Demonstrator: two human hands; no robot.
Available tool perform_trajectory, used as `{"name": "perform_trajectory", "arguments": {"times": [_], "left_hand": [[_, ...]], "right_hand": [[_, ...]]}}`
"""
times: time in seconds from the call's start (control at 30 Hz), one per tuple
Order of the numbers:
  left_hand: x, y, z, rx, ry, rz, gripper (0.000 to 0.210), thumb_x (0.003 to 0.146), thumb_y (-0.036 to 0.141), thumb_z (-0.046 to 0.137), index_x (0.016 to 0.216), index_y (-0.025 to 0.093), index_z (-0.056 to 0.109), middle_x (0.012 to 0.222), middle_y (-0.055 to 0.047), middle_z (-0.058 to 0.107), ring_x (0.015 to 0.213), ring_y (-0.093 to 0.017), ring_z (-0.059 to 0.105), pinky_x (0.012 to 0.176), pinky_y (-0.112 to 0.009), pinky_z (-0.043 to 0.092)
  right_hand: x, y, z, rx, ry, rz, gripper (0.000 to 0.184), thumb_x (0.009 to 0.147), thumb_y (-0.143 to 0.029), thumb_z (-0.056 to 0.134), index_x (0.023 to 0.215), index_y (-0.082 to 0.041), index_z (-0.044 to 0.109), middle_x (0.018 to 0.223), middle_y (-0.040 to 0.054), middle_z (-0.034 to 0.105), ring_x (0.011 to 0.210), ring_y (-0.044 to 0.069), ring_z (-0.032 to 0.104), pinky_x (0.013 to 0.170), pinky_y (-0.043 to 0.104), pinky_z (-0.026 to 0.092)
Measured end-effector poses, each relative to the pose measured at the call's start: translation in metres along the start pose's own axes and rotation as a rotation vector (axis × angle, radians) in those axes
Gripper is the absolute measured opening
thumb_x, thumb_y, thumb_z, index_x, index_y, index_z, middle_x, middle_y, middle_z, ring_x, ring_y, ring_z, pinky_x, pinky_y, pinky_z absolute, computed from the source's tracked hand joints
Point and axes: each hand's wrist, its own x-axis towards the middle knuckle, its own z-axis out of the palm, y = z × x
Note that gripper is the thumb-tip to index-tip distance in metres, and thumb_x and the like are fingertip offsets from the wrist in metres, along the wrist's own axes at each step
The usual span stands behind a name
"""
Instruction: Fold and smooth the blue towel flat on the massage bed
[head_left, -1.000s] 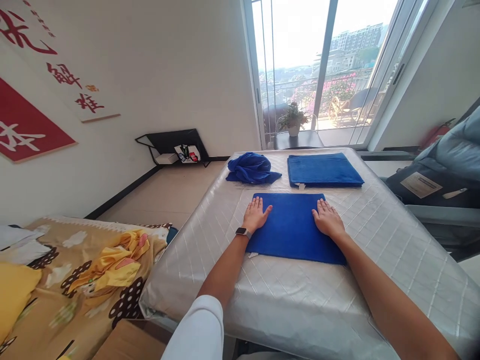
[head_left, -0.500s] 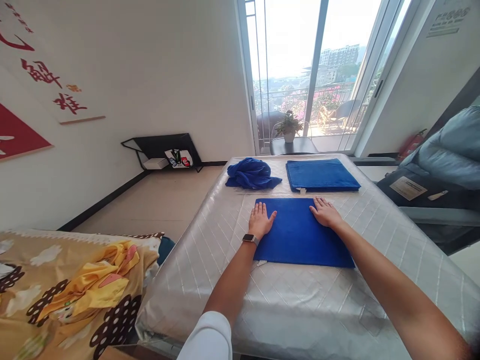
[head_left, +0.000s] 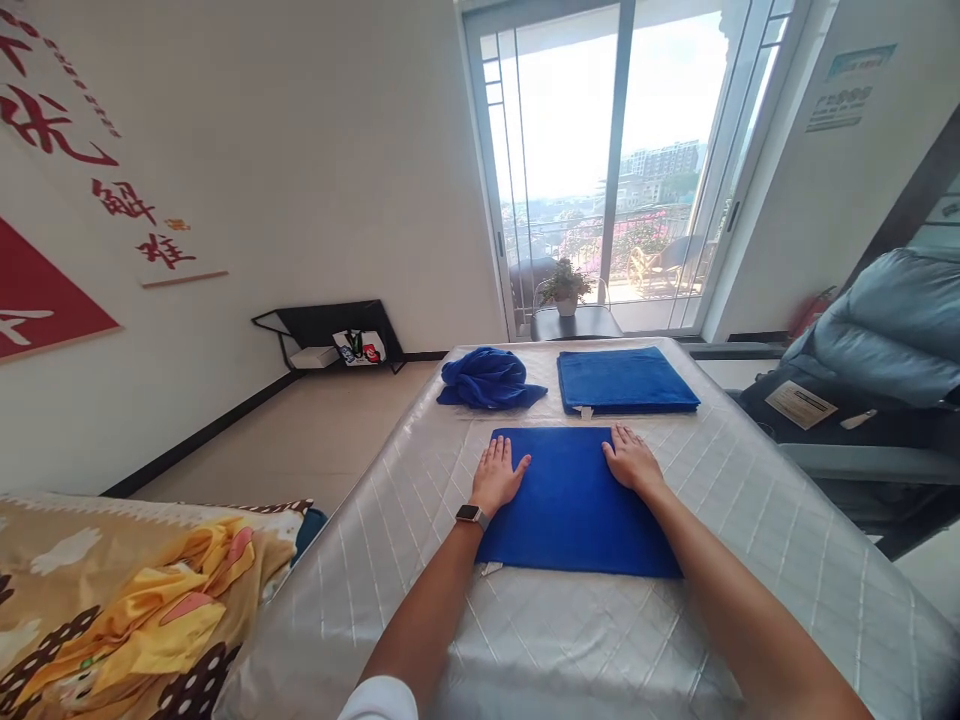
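Observation:
A folded blue towel (head_left: 570, 510) lies flat on the silvery quilted table cover (head_left: 570, 640), its small white tag showing at the near left corner. My left hand (head_left: 501, 474), with a watch on the wrist, rests flat on the towel's far left part, fingers stretched out. On the far right corner lies my right hand (head_left: 631, 460), also flat with fingers extended. Neither hand grips anything. Beyond them, a crumpled blue towel (head_left: 491, 380) sits at the left and a neatly folded stack of blue towels (head_left: 626, 380) at the right, with a white tag at its front edge.
A patterned blanket (head_left: 67, 550) with a yellow cloth (head_left: 180, 590) on it is at the lower left. A grey padded chair (head_left: 877, 330) stands close on the right. Past the table's far end are a potted plant (head_left: 566, 290) and a sliding glass door (head_left: 555, 130).
The camera view has tilted up, so the scene sits lower and slightly left in the picture. Both hands stay flat on the folded towel, which looks unchanged.

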Motion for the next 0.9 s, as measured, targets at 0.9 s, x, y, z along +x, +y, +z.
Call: {"name": "perform_trajectory", "arguments": {"times": [0.9], "left_hand": [[0.047,0.05,0.004,-0.039,-0.018,0.122,0.081,0.1,0.065,0.008,0.156,0.011,0.033,0.162,-0.015,0.031,0.152,-0.026,0.022,0.124,-0.043,0.019]], "right_hand": [[0.0,0.0,0.001,0.022,0.004,-0.001,0.067,0.102,-0.041,0.021,0.157,-0.004,0.029,0.165,0.0117,0.027,0.152,0.022,0.022,0.124,0.038,0.016]]}}
